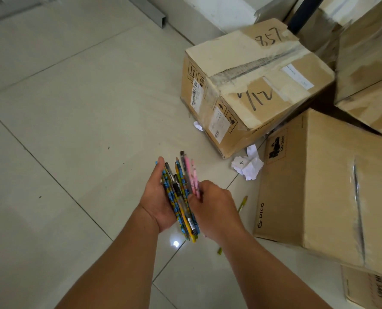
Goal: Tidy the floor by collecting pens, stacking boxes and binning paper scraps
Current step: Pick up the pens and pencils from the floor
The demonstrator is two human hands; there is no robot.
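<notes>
My left hand [156, 199] cradles a bundle of several pens and pencils [182, 197], blue, yellow, black and pink. My right hand [214, 208] closes its fingers on the pink ones at the bundle's right side. A yellow-green pen [242, 204] lies on the tiled floor just right of my right hand, partly hidden by my wrist. Crumpled white paper scraps [248, 167] lie between two cardboard boxes; a smaller scrap [198, 126] rests by the taped box [252, 85]. The PICO box [319, 186] stands at the right.
More cardboard boxes [368, 52] crowd the upper right corner around a dark pole [304, 14]. Another box [368, 288] sits at the lower right. A grey metal channel [150, 10] lies at the top. Pale floor tiles [62, 130] spread to the left.
</notes>
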